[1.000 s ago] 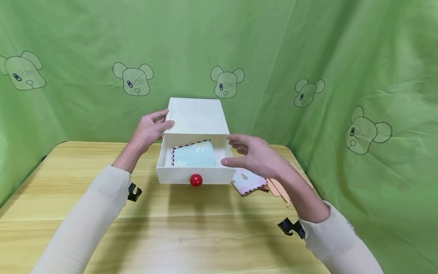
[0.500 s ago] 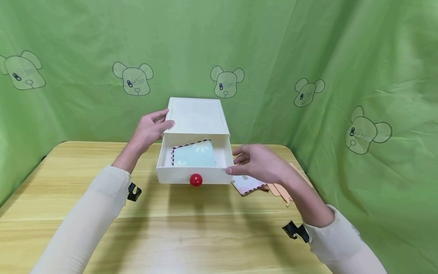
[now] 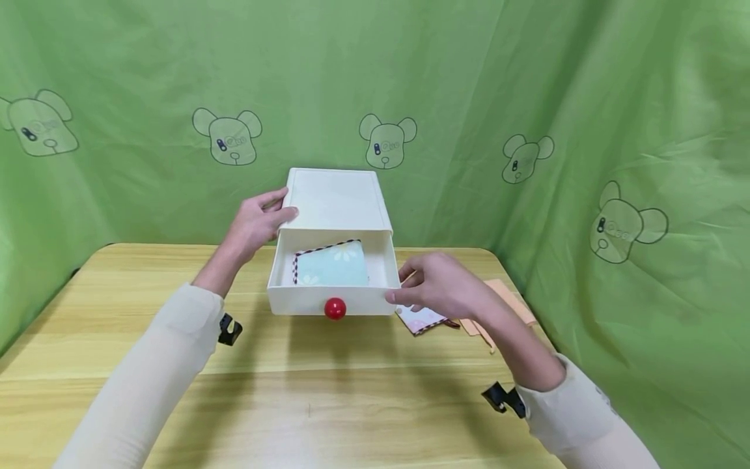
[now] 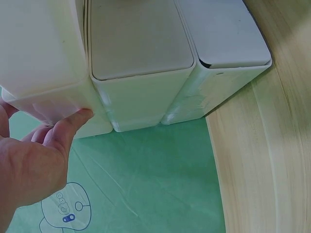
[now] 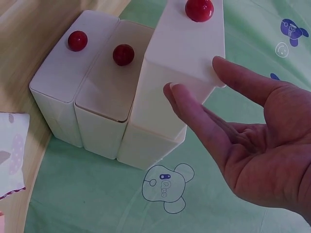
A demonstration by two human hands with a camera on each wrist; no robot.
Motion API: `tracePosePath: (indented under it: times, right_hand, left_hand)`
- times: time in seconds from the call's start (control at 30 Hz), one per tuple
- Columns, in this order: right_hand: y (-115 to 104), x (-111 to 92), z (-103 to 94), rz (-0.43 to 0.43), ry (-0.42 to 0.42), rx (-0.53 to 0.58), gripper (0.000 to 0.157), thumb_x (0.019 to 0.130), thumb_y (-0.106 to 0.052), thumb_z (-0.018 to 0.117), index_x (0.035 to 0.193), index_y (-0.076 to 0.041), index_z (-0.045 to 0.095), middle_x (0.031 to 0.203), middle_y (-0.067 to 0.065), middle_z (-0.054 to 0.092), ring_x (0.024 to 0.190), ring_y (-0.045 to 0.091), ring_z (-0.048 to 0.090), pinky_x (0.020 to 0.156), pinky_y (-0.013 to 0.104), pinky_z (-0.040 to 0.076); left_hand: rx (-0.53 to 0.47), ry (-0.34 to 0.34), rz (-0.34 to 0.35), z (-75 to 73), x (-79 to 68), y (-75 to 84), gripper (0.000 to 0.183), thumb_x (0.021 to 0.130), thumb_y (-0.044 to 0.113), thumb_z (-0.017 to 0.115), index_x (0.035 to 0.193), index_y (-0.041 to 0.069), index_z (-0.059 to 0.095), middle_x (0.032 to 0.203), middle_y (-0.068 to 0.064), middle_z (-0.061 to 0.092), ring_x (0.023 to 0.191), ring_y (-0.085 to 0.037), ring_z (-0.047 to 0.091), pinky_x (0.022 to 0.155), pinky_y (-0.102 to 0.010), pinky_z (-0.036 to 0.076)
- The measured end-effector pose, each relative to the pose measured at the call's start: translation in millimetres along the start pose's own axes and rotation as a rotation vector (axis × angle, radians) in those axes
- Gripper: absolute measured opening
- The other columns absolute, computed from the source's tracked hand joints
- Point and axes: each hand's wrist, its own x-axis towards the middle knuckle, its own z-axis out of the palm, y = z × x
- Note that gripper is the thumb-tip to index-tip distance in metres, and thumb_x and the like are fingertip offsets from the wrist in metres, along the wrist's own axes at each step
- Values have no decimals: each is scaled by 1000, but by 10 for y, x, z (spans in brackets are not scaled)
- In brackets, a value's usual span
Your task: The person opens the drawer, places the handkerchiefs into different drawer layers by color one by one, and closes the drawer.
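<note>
A white drawer cabinet (image 3: 336, 198) stands at the back of the table, its top drawer (image 3: 300, 301) pulled out by a red knob's side of the front. Inside lies a folded light-blue cloth (image 3: 334, 266) with flower prints and a dark checked edging. My left hand (image 3: 253, 225) grips the cabinet's left upper edge, thumb over the top, fingers along the side. At the drawer's front right corner is my right hand (image 3: 442, 286), its thumb at the front panel and its fingers beside the right wall. The right wrist view shows that hand's fingers (image 5: 182, 104) extended and spread apart from the thumb.
Two more red-knobbed drawers, a middle one (image 5: 104, 90) and a bottom one (image 5: 60, 73), sit shut below. Right of the cabinet lie a pale printed cloth (image 3: 423, 319) and an orange cloth (image 3: 510, 301). A green curtain (image 3: 457, 98) hangs behind the wooden table (image 3: 328, 410).
My right hand has moved from over the drawer's right wall down and outward to its front right corner. The left hand, the drawer and the cloth inside have stayed put.
</note>
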Motion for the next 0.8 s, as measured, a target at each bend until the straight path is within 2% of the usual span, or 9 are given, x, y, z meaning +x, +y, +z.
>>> tracePosePath:
  times: [0.33,0.6,0.8]
  right_hand:
    - [-11,7,-5,6,0,16,38,93,-31,74,112,1,67,98,9,78,78,17,73,73,33,61]
    - [-9,52,-25,15,21,-5,42,93,-35,73,116,0,67,101,8,77,78,15,73,74,33,60]
    - [11,103,-19,2,62,25,52,94,-36,73,125,4,63,106,13,76,80,17,74,74,34,61]
  left_hand:
    - [4,-4,8,0,-2,-11,70,98,27,68,158,25,33,166,-1,32,137,-20,51,65,-17,48]
    - [29,0,0,-7,-7,3,70,98,29,68,158,27,33,165,0,32,142,-21,48,81,-22,53]
    - [25,-2,0,-5,-7,0,69,97,29,69,158,27,34,165,0,33,138,-21,51,73,-21,51]
